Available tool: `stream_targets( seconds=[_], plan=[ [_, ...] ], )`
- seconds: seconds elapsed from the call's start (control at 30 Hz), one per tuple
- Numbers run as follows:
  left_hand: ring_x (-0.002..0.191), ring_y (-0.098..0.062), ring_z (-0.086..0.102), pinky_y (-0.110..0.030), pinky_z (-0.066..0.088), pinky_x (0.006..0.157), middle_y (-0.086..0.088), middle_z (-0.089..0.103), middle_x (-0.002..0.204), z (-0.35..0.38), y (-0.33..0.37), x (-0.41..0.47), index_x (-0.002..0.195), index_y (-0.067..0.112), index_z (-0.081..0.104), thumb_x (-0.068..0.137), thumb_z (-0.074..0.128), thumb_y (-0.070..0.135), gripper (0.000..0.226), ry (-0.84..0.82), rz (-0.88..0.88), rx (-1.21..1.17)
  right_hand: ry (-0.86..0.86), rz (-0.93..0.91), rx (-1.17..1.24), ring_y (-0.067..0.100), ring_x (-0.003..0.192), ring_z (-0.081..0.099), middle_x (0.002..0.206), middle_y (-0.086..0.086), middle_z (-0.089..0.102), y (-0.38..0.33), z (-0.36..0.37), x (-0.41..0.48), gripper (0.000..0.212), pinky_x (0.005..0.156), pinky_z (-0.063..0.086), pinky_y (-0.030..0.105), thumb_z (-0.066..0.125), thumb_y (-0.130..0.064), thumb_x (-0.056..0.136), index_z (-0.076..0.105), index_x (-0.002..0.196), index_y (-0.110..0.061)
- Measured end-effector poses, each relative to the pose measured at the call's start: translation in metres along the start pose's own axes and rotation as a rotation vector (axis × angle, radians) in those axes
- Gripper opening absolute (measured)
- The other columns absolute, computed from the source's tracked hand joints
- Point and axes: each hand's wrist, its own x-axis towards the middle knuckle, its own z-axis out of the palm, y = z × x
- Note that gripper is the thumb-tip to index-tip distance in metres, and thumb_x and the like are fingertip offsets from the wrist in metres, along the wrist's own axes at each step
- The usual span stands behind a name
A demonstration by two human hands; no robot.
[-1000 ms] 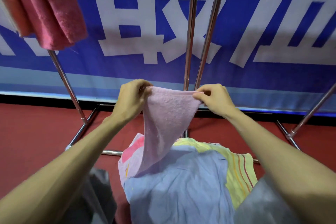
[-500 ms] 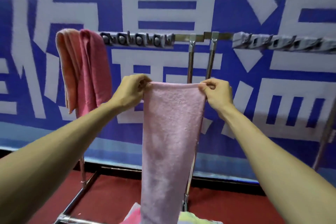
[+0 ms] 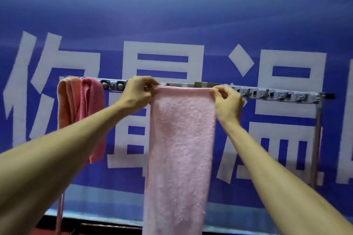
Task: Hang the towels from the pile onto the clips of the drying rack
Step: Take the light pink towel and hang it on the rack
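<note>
Hands pinch the top corners of a pale pink towel [image 3: 179, 149] at frame centre: left hand [image 3: 138, 94] and right hand [image 3: 227, 104] hold it against the rack's clip bar [image 3: 277, 95]. A darker pink towel [image 3: 84, 112] hangs at left.

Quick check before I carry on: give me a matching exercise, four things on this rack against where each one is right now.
Things:
1. light pink terry towel
2. darker pink towel
3. left hand
4. right hand

Places:
A. pinching the light towel's right top corner
B. draped at the rail's left end
C. held stretched at the rail's middle
D. pinching the light towel's left top corner

Pairs: 1-C, 2-B, 3-D, 4-A
</note>
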Motion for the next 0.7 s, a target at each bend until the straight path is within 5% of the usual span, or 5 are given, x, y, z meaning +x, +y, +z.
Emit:
stream_targets(
  seconds=[0.27,0.47,0.7],
  plan=[
    [0.062,-0.021,0.069,-0.028,0.059,0.053,-0.006,0.068,0.077,0.006,0.012,0.004,0.089,0.010,0.070,0.092,0.060,0.009,0.011,-0.142,-0.194,-0.106,-0.059,-0.013,0.027,0.004,0.075,0.062,0.081,-0.006,0.068,-0.006,-0.016,0.017,0.005,0.064,0.047,0.010,0.068,-0.017,0.087,0.073,0.089,-0.015],
    [0.061,-0.019,0.065,-0.024,0.054,0.049,-0.010,0.067,0.076,0.042,-0.027,-0.031,0.082,0.010,0.070,0.092,0.059,0.008,0.016,-0.258,-0.412,-0.173,-0.237,0.213,-0.107,0.015,0.078,0.067,0.078,-0.005,0.071,0.035,-0.002,-0.004,0.005,0.071,0.059,0.037,0.072,-0.022,0.083,0.073,0.078,-0.022],
    [0.059,-0.013,0.065,-0.023,0.056,0.055,-0.012,0.065,0.077,0.099,-0.090,-0.093,0.087,0.001,0.068,0.093,0.057,0.006,0.013,-0.361,-0.725,-0.454,-0.442,0.536,-0.097,0.020,0.067,0.067,0.080,0.008,0.071,0.114,0.014,-0.065,0.013,0.053,0.056,0.025,0.068,-0.017,0.086,0.073,0.080,-0.006]
  ],
)
